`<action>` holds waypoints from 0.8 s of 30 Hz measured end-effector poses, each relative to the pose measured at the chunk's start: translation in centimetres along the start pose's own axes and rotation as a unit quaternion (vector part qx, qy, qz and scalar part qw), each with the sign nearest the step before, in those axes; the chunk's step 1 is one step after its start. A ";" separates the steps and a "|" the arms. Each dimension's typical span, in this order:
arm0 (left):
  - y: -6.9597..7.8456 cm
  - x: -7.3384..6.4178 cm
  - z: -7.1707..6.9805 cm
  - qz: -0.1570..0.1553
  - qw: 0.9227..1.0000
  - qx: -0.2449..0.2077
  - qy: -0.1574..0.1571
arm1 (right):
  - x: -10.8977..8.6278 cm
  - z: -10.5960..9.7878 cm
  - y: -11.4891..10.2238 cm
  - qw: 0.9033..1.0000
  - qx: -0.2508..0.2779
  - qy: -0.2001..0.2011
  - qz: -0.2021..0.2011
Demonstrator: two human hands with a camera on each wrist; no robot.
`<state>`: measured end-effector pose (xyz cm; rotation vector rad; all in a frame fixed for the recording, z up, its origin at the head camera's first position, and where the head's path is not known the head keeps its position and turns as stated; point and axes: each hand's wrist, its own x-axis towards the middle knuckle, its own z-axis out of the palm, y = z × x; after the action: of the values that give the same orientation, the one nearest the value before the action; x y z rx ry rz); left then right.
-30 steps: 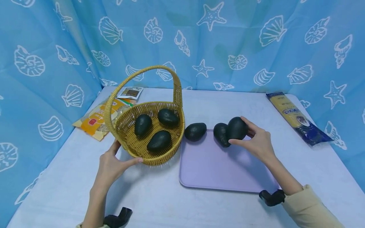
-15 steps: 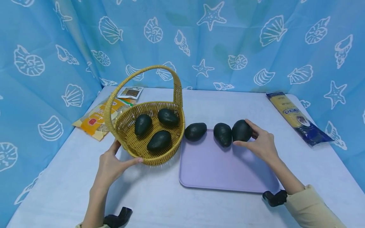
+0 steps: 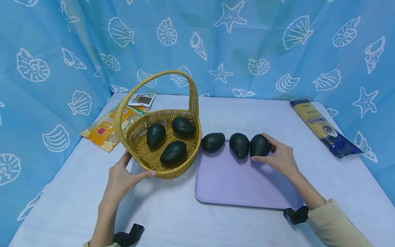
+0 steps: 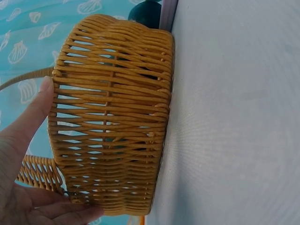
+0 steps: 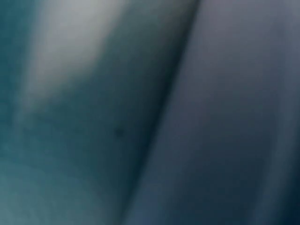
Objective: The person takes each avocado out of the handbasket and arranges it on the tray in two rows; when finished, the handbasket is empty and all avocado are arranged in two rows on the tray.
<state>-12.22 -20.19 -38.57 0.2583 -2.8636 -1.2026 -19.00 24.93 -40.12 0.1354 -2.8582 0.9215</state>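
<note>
My right hand (image 3: 282, 158) grips a dark avocado (image 3: 260, 145) by its right side, thumb in front and fingers behind, at the far part of the lilac tray (image 3: 240, 185). Two more avocados sit to its left: one (image 3: 239, 145) close beside it, another (image 3: 213, 142) on the tray's far left corner. With its thumb on the rim and fingers along the outside, my left hand (image 3: 121, 180) holds the yellow wicker basket (image 3: 182, 169). Three avocados (image 3: 173, 152) lie inside the basket. The left wrist view shows the basket's woven side (image 4: 112, 117); the right wrist view is too blurred to read.
Behind the basket's left side lies an orange-and-clear food bag (image 3: 105, 128), with a small white packet (image 3: 142, 100) farther back. A blue-and-yellow packet (image 3: 324, 127) lies at the table's right. A blue shell-patterned curtain (image 3: 197, 44) hangs behind the table.
The right hand has moved its avocado rightward and lowered it from in front of the middle avocado to a spot beside it. The left hand and basket have stayed put.
</note>
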 end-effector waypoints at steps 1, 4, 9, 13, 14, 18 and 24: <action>0.0 0.0 0.0 0.004 1.000 -0.001 0.002 | 0.0 0.1 0.0 1.000 -0.002 -0.003 0.000; -0.1 0.0 0.0 0.015 1.000 -0.004 0.005 | 0.0 0.2 0.1 1.000 -0.007 -0.013 0.003; -0.2 -0.1 0.1 0.019 1.000 -0.004 0.006 | 0.1 0.4 0.2 1.000 -0.009 -0.024 0.004; -0.3 -0.1 0.0 0.017 1.000 -0.004 0.005 | 0.2 0.4 0.2 0.999 -0.013 -0.031 0.004; -0.3 -0.1 0.0 0.015 1.000 -0.005 0.004 | 0.2 0.4 0.2 0.999 -0.014 -0.032 0.004; -0.2 -0.1 0.0 0.012 1.000 -0.007 0.001 | 0.1 0.4 0.1 0.999 -0.015 -0.036 0.007; -0.2 -0.1 0.0 0.015 1.000 -0.008 0.001 | 0.0 0.1 -0.1 0.999 -0.005 -0.038 0.016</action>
<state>-12.07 -20.28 -38.73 0.2162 -2.8436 -1.2181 -18.95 24.80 -40.11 0.1275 -2.9421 0.9281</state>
